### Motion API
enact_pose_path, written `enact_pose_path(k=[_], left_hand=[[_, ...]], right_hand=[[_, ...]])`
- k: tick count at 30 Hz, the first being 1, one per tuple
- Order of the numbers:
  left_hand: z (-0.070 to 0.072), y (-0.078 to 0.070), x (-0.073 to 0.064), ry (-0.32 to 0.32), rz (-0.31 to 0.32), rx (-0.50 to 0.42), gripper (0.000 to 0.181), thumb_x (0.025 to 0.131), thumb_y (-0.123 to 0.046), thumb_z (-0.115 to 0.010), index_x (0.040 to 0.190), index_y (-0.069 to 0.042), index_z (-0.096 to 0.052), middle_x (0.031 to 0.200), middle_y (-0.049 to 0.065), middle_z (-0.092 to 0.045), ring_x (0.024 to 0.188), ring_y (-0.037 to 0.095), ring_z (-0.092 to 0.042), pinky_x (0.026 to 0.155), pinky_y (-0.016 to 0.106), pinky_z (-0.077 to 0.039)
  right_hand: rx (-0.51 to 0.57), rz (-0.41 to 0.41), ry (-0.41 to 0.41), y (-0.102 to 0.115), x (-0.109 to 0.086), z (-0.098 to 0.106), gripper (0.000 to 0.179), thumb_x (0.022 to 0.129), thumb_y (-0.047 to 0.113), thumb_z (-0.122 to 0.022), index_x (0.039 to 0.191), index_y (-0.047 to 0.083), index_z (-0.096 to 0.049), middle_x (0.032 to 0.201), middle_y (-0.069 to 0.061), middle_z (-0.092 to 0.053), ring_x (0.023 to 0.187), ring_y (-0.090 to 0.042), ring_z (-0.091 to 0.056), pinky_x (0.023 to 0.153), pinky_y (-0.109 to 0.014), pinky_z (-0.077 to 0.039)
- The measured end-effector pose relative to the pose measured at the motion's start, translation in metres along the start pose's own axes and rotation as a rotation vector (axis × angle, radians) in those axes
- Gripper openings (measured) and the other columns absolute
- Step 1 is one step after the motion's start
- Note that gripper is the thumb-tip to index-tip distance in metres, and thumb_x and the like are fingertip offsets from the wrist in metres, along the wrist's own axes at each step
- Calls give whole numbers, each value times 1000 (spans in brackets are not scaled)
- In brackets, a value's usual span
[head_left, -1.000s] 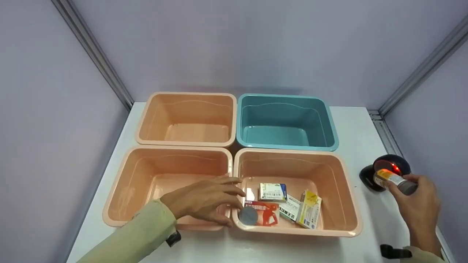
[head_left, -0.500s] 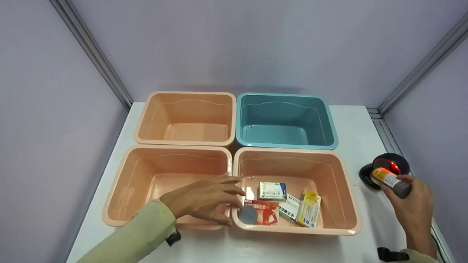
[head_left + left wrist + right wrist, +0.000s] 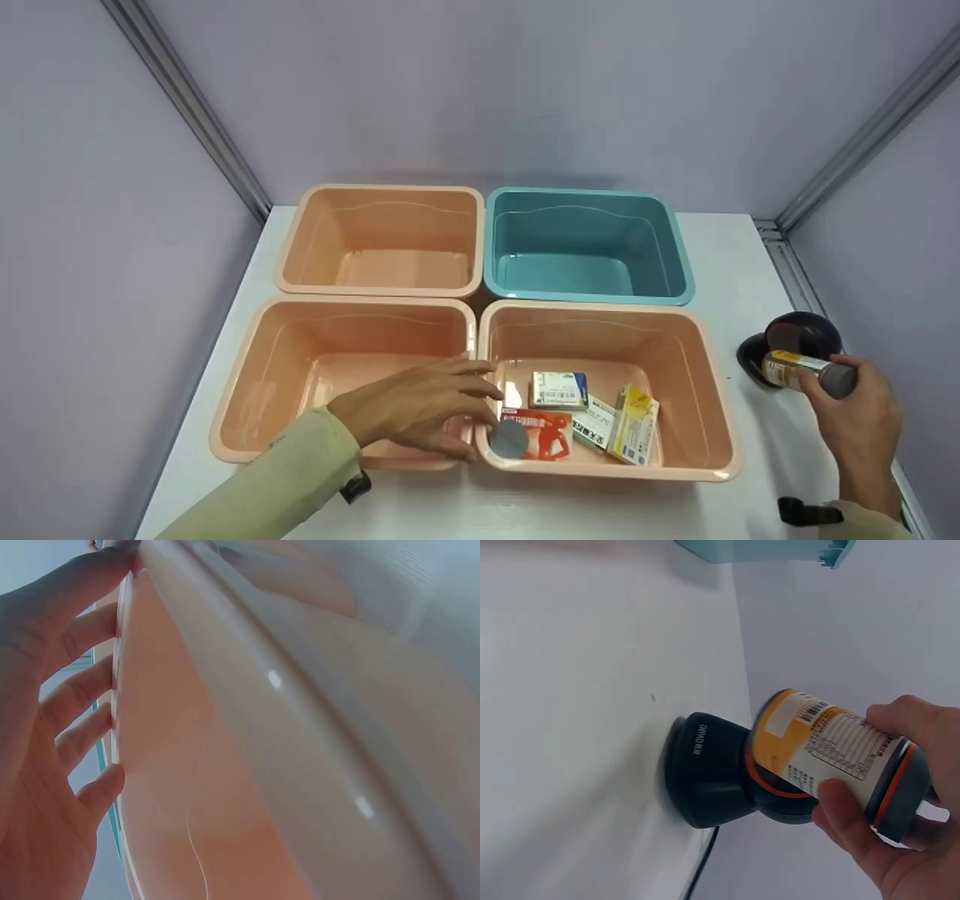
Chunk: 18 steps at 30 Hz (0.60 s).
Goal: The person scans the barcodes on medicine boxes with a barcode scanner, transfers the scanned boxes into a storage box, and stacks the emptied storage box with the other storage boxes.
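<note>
My right hand (image 3: 859, 420) grips a pill bottle (image 3: 825, 742) near its dark cap, fingers and thumb round it. The bottle has a white and yellow label with a barcode and tilts in front of a black barcode scanner (image 3: 802, 335) on the table. In the right wrist view the bottle overlaps the scanner's round head. My left hand (image 3: 424, 405) lies over the near left peach bin (image 3: 247, 390), its loosely spread fingers at the rim beside the near right peach bin (image 3: 720, 420). The left wrist view shows the fingertips (image 3: 112, 776) right at that rim.
Inside the near right bin lie several medicine boxes, among them a red one (image 3: 551, 435) and a yellow-white one (image 3: 636, 427), plus a round grey lid (image 3: 509, 439). Behind stand another peach bin (image 3: 289, 247) and a teal bin (image 3: 684, 259). Panels enclose the table (image 3: 720, 247).
The bottle shifts left a little, then back right, and now lies more level. The red light on the scanner and bottle has gone out. My left hand stays in place.
</note>
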<state>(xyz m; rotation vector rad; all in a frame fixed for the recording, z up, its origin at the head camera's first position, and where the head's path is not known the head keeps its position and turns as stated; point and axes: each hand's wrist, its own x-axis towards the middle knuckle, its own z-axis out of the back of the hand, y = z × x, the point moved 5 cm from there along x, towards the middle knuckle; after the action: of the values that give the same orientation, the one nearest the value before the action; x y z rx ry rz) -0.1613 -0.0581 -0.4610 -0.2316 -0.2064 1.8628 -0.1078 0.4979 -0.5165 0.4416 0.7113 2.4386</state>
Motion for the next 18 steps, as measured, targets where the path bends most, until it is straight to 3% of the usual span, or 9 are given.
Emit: enact_pose_path(k=[7,18], left_hand=[[-1,0,1,11,9,-8,46,96,-58,-76,133,-31,-76,156,-4,-64,161,31,-43,138,51,-29],[-1,1,1,26,18,-2,46,97,-59,-75,134,-31,-75,158,-5,-63,161,30,-42,138,51,-28]], right_hand=[[-37,4,24,7,11,8,59,101,36,-73,142,-5,-61,138,-37,-62,118,-53,-60,74,-45,-42],[-55,-36,71,17,14,13,65,103,42,-70,147,-4,-58,142,-37,-61,120,-52,-61,73,-40,-42]])
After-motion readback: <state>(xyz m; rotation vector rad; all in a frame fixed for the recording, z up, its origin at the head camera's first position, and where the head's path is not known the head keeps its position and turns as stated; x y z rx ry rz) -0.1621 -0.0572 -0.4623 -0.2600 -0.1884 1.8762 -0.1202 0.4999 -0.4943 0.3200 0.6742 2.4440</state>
